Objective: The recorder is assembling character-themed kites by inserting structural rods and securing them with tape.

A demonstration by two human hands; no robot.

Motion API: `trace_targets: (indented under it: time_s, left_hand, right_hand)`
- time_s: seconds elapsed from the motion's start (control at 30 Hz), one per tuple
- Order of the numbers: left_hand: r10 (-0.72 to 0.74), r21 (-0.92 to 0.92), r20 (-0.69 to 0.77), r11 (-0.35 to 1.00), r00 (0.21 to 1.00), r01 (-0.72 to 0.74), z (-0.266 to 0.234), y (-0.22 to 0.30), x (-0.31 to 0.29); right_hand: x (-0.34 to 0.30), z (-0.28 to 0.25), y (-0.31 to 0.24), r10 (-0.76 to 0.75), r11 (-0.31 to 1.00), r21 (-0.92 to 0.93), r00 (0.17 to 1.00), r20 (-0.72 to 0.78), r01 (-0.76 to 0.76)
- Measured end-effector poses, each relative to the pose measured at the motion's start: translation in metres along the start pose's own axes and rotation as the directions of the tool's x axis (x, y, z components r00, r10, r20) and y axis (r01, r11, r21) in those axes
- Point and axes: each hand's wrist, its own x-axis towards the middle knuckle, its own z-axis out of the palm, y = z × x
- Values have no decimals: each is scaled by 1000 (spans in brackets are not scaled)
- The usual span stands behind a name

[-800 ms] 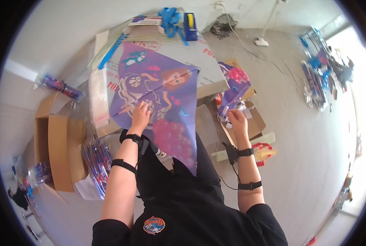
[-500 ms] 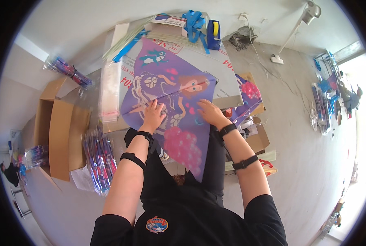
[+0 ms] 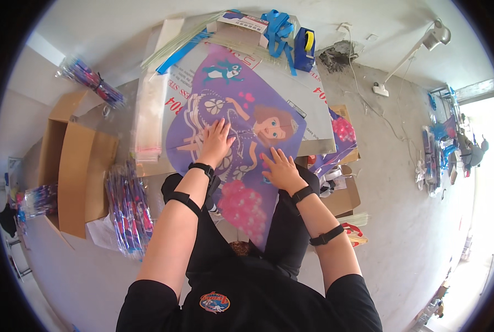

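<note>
In the head view, a desk (image 3: pixel 312 119) with a grey, red-printed top is standing over a grey floor (image 3: pixel 388 238). A blue tape dispenser (image 3: pixel 304 51) and blue ribbon (image 3: pixel 279 34) are crowding its far edge; a cardboard box (image 3: pixel 81 177) and plastic-wrapped bundles (image 3: pixel 128 207) are sitting leftward. A purple printed sheet (image 3: pixel 244 133) is lying on the desk beneath both hands, overhanging toward the lap. The left hand (image 3: pixel 217 144) is pressing with spread fingers near its middle; the right hand (image 3: pixel 284 170) is resting splayed nearer its right edge, neither gripping anything.

The black shirt (image 3: pixel 280 301) bears a round emblem (image 3: pixel 215 302).
</note>
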Motion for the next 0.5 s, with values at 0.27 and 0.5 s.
trace_targets:
  time_s: [0.27, 0.5]
  left_hand:
    - [11, 69, 2, 998, 1000, -11, 5, 3, 18]
    - [125, 56, -95, 991, 988, -120, -2, 15, -3]
  right_hand:
    - [-8, 7, -10, 57, 998, 31, 995, -83, -54]
    - [-21, 12, -19, 73, 997, 21, 993, -95, -71]
